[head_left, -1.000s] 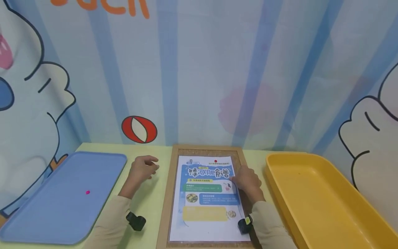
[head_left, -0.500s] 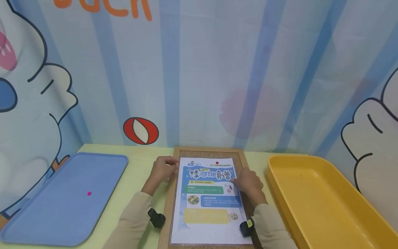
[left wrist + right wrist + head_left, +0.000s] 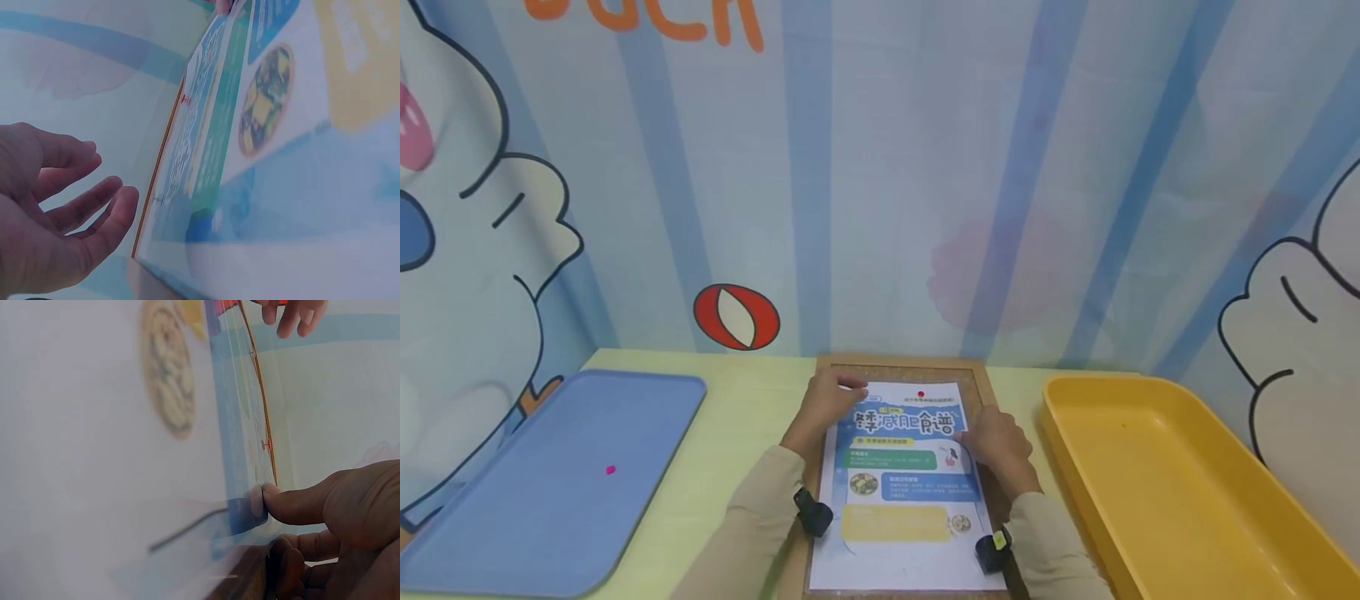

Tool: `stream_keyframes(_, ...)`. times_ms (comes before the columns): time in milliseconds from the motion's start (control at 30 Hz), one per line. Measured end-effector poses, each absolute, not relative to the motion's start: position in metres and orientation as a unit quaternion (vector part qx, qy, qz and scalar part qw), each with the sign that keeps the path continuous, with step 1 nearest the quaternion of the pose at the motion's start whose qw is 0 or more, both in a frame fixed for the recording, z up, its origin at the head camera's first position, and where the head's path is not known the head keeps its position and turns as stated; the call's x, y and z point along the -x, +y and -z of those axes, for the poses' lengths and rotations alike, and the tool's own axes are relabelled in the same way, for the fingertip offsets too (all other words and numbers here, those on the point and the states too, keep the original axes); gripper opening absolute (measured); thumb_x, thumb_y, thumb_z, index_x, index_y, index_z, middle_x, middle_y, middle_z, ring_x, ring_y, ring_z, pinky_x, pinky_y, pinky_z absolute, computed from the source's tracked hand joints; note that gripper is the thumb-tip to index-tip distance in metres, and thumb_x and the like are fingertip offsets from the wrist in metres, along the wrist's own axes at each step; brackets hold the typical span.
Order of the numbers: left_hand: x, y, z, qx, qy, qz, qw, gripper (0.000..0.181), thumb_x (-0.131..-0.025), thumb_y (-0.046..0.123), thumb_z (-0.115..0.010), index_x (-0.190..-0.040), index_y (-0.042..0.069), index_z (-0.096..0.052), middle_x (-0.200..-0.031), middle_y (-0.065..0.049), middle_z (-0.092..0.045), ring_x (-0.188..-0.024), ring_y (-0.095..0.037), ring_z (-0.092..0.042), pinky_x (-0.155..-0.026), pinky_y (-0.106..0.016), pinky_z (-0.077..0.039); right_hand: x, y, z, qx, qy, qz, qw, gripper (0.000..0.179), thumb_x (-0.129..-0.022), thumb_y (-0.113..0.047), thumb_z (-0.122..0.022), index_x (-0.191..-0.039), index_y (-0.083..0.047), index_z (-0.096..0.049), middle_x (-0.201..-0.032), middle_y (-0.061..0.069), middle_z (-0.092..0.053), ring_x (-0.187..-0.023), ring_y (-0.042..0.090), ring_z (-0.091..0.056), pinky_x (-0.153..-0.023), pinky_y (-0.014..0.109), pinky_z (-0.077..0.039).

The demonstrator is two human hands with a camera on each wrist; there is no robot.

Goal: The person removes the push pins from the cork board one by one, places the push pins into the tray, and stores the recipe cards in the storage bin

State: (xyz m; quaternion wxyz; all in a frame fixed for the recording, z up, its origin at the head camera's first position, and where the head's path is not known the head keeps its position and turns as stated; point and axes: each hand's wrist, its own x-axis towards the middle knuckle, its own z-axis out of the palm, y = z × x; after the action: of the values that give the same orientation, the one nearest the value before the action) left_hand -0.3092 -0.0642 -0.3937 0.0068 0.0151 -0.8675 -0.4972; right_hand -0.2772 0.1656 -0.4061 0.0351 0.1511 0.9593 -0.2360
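Note:
A printed sheet with blue, green and yellow blocks lies on a wood-framed cork board. One red push pin stands in its top edge, right of centre. My left hand hovers over the sheet's upper left corner. In the left wrist view its fingers are loosely bent, with nothing seen between them and a gap to the sheet. At the sheet's right edge, my right hand pinches it, thumb on top. The other fingers curl beside and under the edge, partly hidden.
On the left lies a blue tray with a small magenta piece on it. A deep yellow tray stands on the right. A printed curtain hangs right behind the pale yellow table.
My left hand has moved right, from beside the board, past its left edge, to over the sheet's upper left corner. My right hand stays at the sheet's right edge.

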Motion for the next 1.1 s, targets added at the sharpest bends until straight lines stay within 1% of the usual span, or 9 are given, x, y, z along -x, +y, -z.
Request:
stream_keyframes(167, 0.314, -0.053, 0.395, -0.009, -0.872, 0.489, 0.003, 0.018, -0.092, 0.011, -0.068, -0.108, 0.006, -0.074, -0.111, -0.010, -0.070, -0.104, -0.027, -0.065, -0.090, -0.042, -0.053, 0.279, 0.166, 0.408, -0.151, 0.960, 0.233, 0.039, 0.038, -0.090, -0.026, -0.075, -0.111, 0.004, -0.065, -0.081, 0.013, -0.066, -0.072, 0.027, -0.063, -0.066, 0.039, -0.046)
stream_keyframes(367, 0.315, -0.043, 0.398, 0.000, -0.868, 0.497, 0.011, 0.017, -0.092, 0.009, -0.068, -0.107, 0.004, -0.074, -0.109, -0.013, -0.071, -0.100, -0.027, -0.066, -0.088, -0.040, -0.055, 0.280, 0.166, 0.411, -0.156, 0.959, 0.233, 0.040, 0.037, -0.089, -0.026, -0.075, -0.110, 0.003, -0.065, -0.080, 0.013, -0.065, -0.072, 0.027, -0.062, -0.067, 0.040, -0.045)
stream_keyframes(467, 0.317, -0.038, 0.399, -0.006, -0.867, 0.499, 0.017, 0.015, -0.091, 0.008, -0.068, -0.104, 0.005, -0.074, -0.106, -0.012, -0.072, -0.099, -0.026, -0.067, -0.089, -0.040, -0.055, 0.280, 0.166, 0.412, -0.157, 0.958, 0.235, 0.041, 0.037, -0.090, -0.025, -0.075, -0.111, 0.004, -0.065, -0.080, 0.013, -0.065, -0.073, 0.028, -0.062, -0.068, 0.041, -0.045)
stream_keyframes(700, 0.323, -0.027, 0.399, -0.008, -0.868, 0.496, 0.010, 0.016, -0.091, 0.010, -0.069, -0.105, 0.005, -0.075, -0.108, -0.011, -0.072, -0.107, -0.029, -0.066, -0.096, -0.044, -0.052, 0.279, 0.165, 0.413, -0.155, 0.958, 0.237, 0.036, 0.037, -0.089, -0.025, -0.075, -0.111, 0.004, -0.066, -0.079, 0.012, -0.066, -0.072, 0.027, -0.062, -0.068, 0.040, -0.045)
stream_keyframes(967, 0.331, -0.015, 0.398, 0.004, -0.869, 0.494, 0.022, 0.014, -0.088, 0.010, -0.071, -0.100, 0.005, -0.076, -0.107, -0.012, -0.073, -0.107, -0.031, -0.066, -0.097, -0.045, -0.051, 0.281, 0.166, 0.410, -0.157, 0.959, 0.232, 0.037, 0.037, -0.089, -0.025, -0.075, -0.110, 0.004, -0.066, -0.079, 0.012, -0.066, -0.072, 0.027, -0.062, -0.068, 0.040, -0.045)
stream_keyframes(1100, 0.335, -0.010, 0.401, 0.008, -0.873, 0.487, 0.018, 0.013, -0.088, 0.010, -0.071, -0.099, 0.006, -0.076, -0.106, -0.011, -0.073, -0.107, -0.030, -0.066, -0.098, -0.046, -0.050, 0.281, 0.166, 0.409, -0.156, 0.959, 0.235, 0.037, 0.036, -0.090, -0.025, -0.075, -0.109, 0.004, -0.066, -0.079, 0.013, -0.066, -0.073, 0.028, -0.062, -0.069, 0.041, -0.045)
